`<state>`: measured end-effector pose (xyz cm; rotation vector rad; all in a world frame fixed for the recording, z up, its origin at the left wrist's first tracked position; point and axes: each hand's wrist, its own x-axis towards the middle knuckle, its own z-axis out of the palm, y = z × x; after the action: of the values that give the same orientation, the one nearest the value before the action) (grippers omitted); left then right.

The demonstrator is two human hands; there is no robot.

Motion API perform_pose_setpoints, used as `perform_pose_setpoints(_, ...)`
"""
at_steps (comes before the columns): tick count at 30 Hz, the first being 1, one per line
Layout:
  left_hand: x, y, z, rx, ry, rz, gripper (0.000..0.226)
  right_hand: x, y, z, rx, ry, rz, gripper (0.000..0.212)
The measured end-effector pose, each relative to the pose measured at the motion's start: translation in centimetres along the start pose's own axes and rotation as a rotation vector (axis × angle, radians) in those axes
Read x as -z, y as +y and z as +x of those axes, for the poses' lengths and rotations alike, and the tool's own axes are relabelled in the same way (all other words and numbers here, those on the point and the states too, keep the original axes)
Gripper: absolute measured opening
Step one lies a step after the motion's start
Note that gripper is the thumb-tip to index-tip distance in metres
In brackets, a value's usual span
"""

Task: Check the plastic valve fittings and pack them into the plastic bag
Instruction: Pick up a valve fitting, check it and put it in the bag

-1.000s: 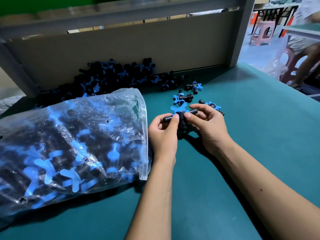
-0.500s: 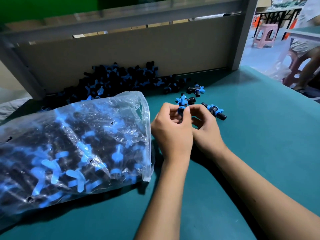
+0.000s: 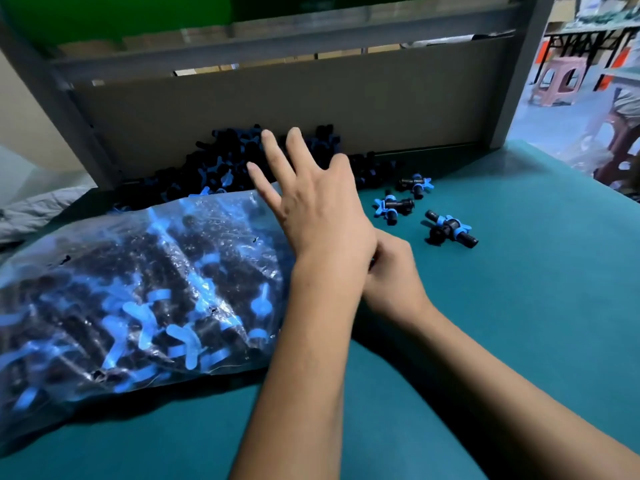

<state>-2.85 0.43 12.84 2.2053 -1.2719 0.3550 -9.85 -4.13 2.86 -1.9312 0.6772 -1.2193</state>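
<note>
Valve fittings, black with blue handles, fill the clear plastic bag (image 3: 131,292) that lies on its side at the left of the green table (image 3: 519,341), its mouth turned toward the hands. The left hand (image 3: 318,209) is raised over the mouth end of the bag with its fingers (image 3: 277,157) spread wide and straight; it holds nothing, and one cannot tell whether the palm touches the plastic. This hand and its forearm cross in front of the right hand (image 3: 394,271) and cover its fingertips. The right hand sits low on the table just to the right of the bag, curled inward under the left wrist. Whether it pinches a fitting cannot be told, because the left hand stands in the way.

Just beyond the hands, to the right, three loose fittings lie apart on the table: the nearest one (image 3: 450,230), a middle one (image 3: 394,206) and a farther one (image 3: 415,183). Behind the bag and the left fingers a dark pile of fittings (image 3: 214,168) rests against the cardboard panel (image 3: 242,109) at the back of the table, inside a grey metal frame (image 3: 519,71). At the far right, past the frame, a pink plastic stool (image 3: 557,81) stands on the floor.
</note>
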Motion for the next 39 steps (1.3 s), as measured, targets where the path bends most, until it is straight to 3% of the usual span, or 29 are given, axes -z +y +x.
perform_pose_setpoints(4,0.5,-0.4,0.3,-0.093,0.01,-0.285,0.064,-2.5,-1.4,0.5,-0.095,-0.116,0.116,0.029)
perform_pose_setpoints(7,0.9,-0.1,0.4,-0.17,0.088,-0.459,0.074,-3.7,-3.2,0.2,-0.063,-0.383,0.002,0.061)
perform_pose_setpoints(8,0.9,-0.1,0.5,-0.182,0.096,-0.48,0.076,-3.9,-3.7,0.1,-0.093,-0.436,0.079,0.076)
perform_pose_setpoints(9,0.7,-0.2,0.5,-0.186,0.097,-0.489,0.076,-3.9,-3.9,0.1,-0.124,-0.466,0.113,0.082)
perform_pose_setpoints(10,0.5,-0.2,0.6,-0.188,0.095,-0.49,0.076,-3.8,-3.7,0.3,-0.122,-0.501,0.076,0.076)
perform_pose_setpoints(12,-0.1,-0.1,0.7,-0.191,0.086,-0.48,0.069,-3.6,-2.4,0.7,-0.212,-0.442,0.109,0.06)
perform_pose_setpoints(14,-0.7,0.1,0.7,-0.197,0.079,-0.466,0.059,-3.0,-2.7,0.4,-0.342,-0.433,0.215,0.059)
perform_pose_setpoints(16,-1.3,0.6,0.6,-0.184,0.081,-0.487,0.053,-1.7,-2.7,0.1,-0.328,-0.433,0.146,0.058)
perform_pose_setpoints(18,-1.8,1.3,0.3,-0.162,0.113,-0.554,0.048,-0.3,-2.8,0.6,-0.237,-0.32,0.108,0.049)
perform_pose_setpoints(20,-2.2,2.0,-0.1,-0.173,0.176,-0.641,0.043,1.3,-1.5,1.3,-0.126,-0.067,-0.04,0.036)
perform_pose_setpoints(23,-3.9,3.3,-1.1,-0.185,0.25,-0.788,0.037,4.8,1.7,2.3,-0.111,0.19,-0.558,0.02)
perform_pose_setpoints(24,-4.6,3.6,-1.5,-0.154,0.239,-0.826,0.036,6.0,2.9,2.3,-0.201,0.192,-0.723,0.007)
perform_pose_setpoints(27,-7.5,3.8,-2.4,-0.031,0.072,-0.881,0.036,8.5,5.8,2.2,-0.432,0.04,-1.007,0.041)
perform_pose_setpoints(29,-9.3,3.5,-2.8,0.073,-0.028,-0.879,0.035,8.9,6.5,2.0,-0.433,0.038,-0.948,0.038)
perform_pose_setpoints(32,-11.6,2.5,-2.7,0.262,-0.11,-0.853,0.024,9.3,6.9,1.7,-0.256,0.054,-0.668,0.027)
perform_pose_setpoints(36,-13.4,1.1,-1.9,0.479,-0.271,-0.916,0.02,9.0,6.3,1.3,0.031,-0.023,-0.343,0.059)
perform_pose_setpoints(39,-13.5,0.6,-2.1,0.547,-0.213,-1.096,0.011,8.2,6.4,1.4,0.045,-0.059,-0.172,0.074)
